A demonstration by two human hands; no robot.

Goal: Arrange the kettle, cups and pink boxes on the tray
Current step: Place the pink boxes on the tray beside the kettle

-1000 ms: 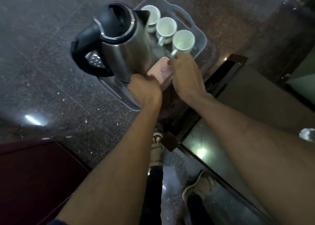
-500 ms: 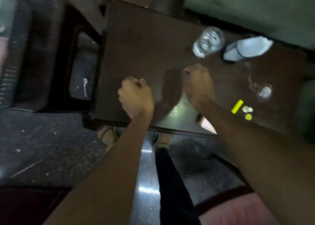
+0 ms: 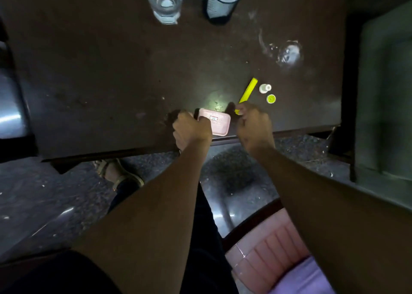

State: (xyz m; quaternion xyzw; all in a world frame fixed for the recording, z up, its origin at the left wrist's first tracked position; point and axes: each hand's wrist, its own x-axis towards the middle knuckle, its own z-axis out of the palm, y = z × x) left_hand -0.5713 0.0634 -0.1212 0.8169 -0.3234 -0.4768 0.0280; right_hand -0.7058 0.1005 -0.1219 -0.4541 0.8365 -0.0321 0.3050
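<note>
So the person's got a pink box (image 3: 215, 121) lying flat on the dark bench (image 3: 111, 71), right near the front edge, and it sits squarely between the two hands. Its long side runs left to right across the view, tilting a little down toward the right end. The left hand (image 3: 191, 130) is clearly the nearer one: its curled fingers are wrapped over the box's left end, so it looks like a grip on that short edge, though the thumb side is hidden behind the knuckles. The right hand (image 3: 254, 126) is just beside the box's right end but apart from it, fingers bunched up. It's right at the near tip of a yellow stick (image 3: 247, 91), and honestly it's hard to say whether it's pinching that or just hovering closed over it.

No tray, kettle or cups in sight here, so wherever the box goes, it's off-frame. My guess is the left hand does the lifting, since it's already on the box, and the right only needs to slide a touch leftward to catch the other end.

Other stuff on the bench: a clear bottle (image 3: 165, 1) at the far edge, plus a white cap (image 3: 264, 88) and a yellow cap (image 3: 270, 98), all well apart from the box.
</note>
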